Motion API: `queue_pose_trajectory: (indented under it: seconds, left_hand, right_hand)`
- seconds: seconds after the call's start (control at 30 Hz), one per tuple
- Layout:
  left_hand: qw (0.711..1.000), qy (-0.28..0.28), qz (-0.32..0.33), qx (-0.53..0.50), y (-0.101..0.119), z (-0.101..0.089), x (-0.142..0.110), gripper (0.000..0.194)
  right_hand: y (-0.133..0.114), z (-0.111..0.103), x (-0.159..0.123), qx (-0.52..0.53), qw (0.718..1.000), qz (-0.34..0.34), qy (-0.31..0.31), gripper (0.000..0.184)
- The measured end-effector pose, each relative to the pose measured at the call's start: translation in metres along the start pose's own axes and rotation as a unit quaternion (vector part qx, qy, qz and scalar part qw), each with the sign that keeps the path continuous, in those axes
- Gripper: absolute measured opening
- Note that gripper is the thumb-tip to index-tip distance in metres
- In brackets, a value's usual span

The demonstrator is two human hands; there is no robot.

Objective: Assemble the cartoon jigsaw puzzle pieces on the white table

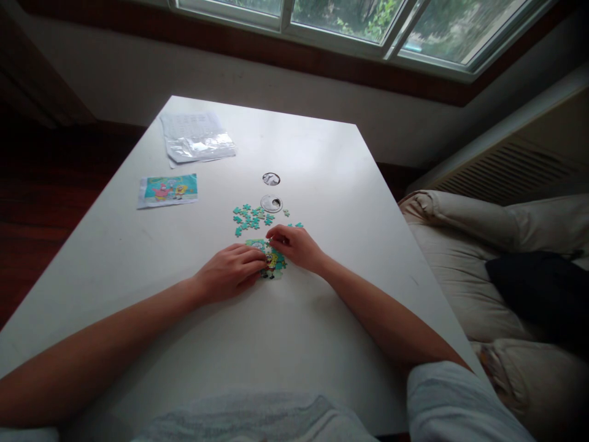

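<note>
Across the near end of the white table (313, 344), both bare forearms reach in from the sides, angled toward each other. Left hand (232, 270): palm down, fingers close together, tips over the left side of the part-built puzzle (272, 269). Thumb hidden, so can't tell if it grips or just presses. Right hand (294, 245): wrist bent inward, fingers curled, tips close together at the puzzle's upper edge. Too small to tell if a piece is pinched there.

Puzzle lies flat between the hands, yellow figure showing, left part covered by left fingers. Right hand blocks part of the top edge.

Just beyond: loose pieces (251, 219), green-blue, spread flat, mostly left of the right hand. A few sit by its knuckles. Two round items (271, 204) behind them, one past the other, not touching; contents unclear.

Farther left: picture card (170, 189), cartoon figures on it. Past that, clear bag (200, 146), shiny, lying flat. Printed sheet (191, 124) shows with it; in or under, can't tell.

Beyond the table: wall, window (340, 21). Padded seat (451, 264) to the right.
</note>
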State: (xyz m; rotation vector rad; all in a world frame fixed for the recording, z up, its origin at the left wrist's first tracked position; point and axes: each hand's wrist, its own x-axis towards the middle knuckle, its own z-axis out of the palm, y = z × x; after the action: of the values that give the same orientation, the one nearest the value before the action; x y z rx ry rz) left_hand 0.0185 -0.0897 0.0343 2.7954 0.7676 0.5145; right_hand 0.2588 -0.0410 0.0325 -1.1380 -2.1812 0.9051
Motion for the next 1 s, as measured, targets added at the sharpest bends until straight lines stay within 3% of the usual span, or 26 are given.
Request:
queue_pose_trajectory:
  seconds: [0.3, 0.47, 0.7, 1.0]
  left_hand:
    - [1.0, 0.001, 0.001, 0.001, 0.0, 0.0, 0.001, 0.028]
    - [1.0, 0.0, -0.001, 0.0, 0.002, -0.003, 0.002, 0.028]
    - [1.0, -0.001, 0.005, -0.008, 0.003, -0.006, 0.002, 0.029]
    - [1.0, -0.004, 0.012, 0.0, 0.003, -0.007, 0.003, 0.029]
  right_hand:
    - [0.0, -0.001, 0.001, 0.01, 1.0, -0.021, 0.0, 0.022]
    - [0.001, -0.003, 0.001, -0.01, 0.999, -0.041, 0.031, 0.023]
    - [0.009, -0.007, 0.004, 0.015, 0.993, 0.019, 0.118, 0.022]
    - [0.013, -0.004, 0.005, 0.03, 0.993, 0.014, 0.111, 0.025]
